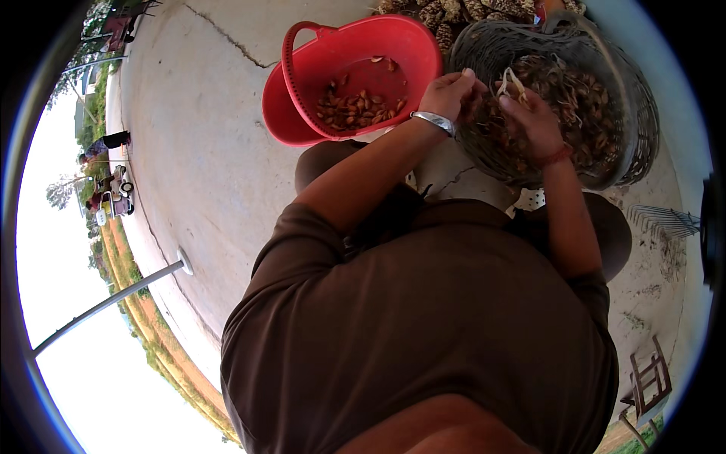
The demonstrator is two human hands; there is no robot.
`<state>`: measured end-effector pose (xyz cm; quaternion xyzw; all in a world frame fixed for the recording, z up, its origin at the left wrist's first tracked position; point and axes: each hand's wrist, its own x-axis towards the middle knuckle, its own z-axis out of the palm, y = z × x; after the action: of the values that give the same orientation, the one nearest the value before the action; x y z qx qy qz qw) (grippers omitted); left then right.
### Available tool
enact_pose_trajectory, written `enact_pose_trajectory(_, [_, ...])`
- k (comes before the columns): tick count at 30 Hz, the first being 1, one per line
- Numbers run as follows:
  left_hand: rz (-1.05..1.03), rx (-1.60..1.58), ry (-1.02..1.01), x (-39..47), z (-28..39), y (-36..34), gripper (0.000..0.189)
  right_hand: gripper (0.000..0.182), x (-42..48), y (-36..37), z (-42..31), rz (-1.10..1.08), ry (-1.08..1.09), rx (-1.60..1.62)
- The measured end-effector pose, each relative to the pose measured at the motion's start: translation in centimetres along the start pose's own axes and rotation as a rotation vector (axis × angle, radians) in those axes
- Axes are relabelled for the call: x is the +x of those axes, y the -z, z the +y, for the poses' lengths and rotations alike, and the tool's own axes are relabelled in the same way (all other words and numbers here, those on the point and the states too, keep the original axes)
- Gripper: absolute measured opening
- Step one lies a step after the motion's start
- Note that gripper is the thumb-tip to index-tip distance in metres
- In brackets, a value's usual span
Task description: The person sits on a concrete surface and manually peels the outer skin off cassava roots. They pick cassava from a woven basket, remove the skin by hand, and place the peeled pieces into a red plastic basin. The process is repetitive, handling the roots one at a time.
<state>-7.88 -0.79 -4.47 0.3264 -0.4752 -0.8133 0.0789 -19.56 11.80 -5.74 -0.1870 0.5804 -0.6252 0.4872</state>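
Note:
My left hand, with a silver bracelet on its wrist, is over the gap between a red plastic basket and a woven basket. Its thumb and fingers are bent together; whatever may be between them is hidden. Pale dried stalks stick up from my right hand, which holds them above the woven basket. That basket contains a heap of brown shallot-like bulbs with dry tops. Several loose small bulbs lie on the bottom of the red basket, to the left.
Knobbly tan cobs are piled behind the baskets. A wire rake is at right, near the wall, with a wooden frame farther down. At left stands a metal post. Distant people are near a vehicle.

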Motion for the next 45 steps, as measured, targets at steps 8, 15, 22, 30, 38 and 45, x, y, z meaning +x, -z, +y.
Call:
enact_pose_trajectory(8, [-0.067,-0.212,-0.103,0.2,-0.4,-1.0,0.036,0.032,-1.5,-3.0,0.8,-0.043,0.057,0.084])
enact_pose_trajectory(15, [-0.188,-0.484,-0.025,1.3,-3.6,-0.6,0.027,0.021,-0.6,-2.8,1.4,0.194,1.041,-1.524])
enact_pose_trajectory(22, [0.098,0.376,-0.266,1.0,-2.7,-0.1,0.018,0.052,-2.2,-4.1,-1.4,0.251,0.307,-0.774])
enact_pose_trajectory(30, [0.103,0.969,-0.739,3.8,-6.4,1.5,0.021,0.05,-1.8,-4.3,-0.7,0.287,0.303,-0.784])
enact_pose_trajectory(38, [0.246,0.62,-0.437,3.3,-4.3,1.1,0.019,0.04,-0.9,-3.6,0.1,0.332,0.417,-0.86])
enact_pose_trajectory(45, [0.275,-0.296,-0.361,6.4,-4.7,3.4,0.012,0.031,-0.8,-3.2,0.3,0.337,0.568,-0.92])
